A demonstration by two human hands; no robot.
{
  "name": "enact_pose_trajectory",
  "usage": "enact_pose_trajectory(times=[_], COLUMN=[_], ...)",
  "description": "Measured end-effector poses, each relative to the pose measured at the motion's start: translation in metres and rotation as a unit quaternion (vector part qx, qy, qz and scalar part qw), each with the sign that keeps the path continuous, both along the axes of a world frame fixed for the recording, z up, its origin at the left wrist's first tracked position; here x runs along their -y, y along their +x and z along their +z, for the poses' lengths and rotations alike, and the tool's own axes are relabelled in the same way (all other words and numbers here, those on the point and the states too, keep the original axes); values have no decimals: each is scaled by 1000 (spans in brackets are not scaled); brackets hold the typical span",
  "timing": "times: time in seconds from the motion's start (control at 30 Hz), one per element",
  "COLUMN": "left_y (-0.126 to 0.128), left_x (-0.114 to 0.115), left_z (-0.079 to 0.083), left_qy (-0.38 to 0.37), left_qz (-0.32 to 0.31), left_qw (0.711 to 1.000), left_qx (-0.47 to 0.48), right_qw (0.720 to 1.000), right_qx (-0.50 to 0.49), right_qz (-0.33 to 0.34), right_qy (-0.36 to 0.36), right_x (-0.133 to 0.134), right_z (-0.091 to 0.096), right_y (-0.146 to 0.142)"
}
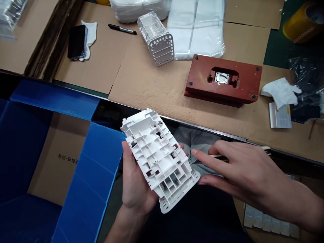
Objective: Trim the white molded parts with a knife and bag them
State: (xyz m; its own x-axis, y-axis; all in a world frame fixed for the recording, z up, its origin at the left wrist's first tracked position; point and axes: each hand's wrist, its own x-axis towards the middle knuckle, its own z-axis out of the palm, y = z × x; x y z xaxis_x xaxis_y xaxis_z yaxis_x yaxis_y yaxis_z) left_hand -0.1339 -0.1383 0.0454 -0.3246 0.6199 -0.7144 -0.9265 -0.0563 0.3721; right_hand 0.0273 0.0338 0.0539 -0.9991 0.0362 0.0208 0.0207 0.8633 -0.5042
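A white plastic housing [157, 155] with ribs and square openings is tilted in front of me, above my lap. My left hand [138, 184] is closed around its left side and underside, with some fingers hidden behind it. At the lower right edge of the housing is my right hand [243, 168], gripping a slim craft knife [219, 157]. The blade points at the housing's edge; whether it touches cannot be made out. Most of the knife's handle is covered by the fingers, and its end sticks out behind the hand.
A blue box [101, 168] stands open at left. On the cardboard-covered table [152, 87] are a red-brown fixture [202, 72], another white housing [162, 49], a black marker [122, 29], a phone [76, 42], plastic-wrapped stacks [194, 30] and a white glove [279, 91]. A tape roll [296, 27] sits at back right.
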Motion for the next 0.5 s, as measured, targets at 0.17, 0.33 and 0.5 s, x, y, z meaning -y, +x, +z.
enact_pose_trajectory(times=[0.17, 0.33, 0.5], left_y=[2, 2, 2], left_x=[3, 3, 3], left_z=[4, 3, 3], left_qy=[7, 21, 11], left_qz=[13, 23, 7], left_qw=[1000, 1000, 1000], left_qx=[-7, 2, -19], right_qw=[1000, 1000, 1000], right_qx=[20, 18, 16], right_qz=[20, 19, 18], right_qy=[7, 11, 10], right_x=[0, 1, 2], right_z=[0, 0, 0], right_y=[-6, -6, -6])
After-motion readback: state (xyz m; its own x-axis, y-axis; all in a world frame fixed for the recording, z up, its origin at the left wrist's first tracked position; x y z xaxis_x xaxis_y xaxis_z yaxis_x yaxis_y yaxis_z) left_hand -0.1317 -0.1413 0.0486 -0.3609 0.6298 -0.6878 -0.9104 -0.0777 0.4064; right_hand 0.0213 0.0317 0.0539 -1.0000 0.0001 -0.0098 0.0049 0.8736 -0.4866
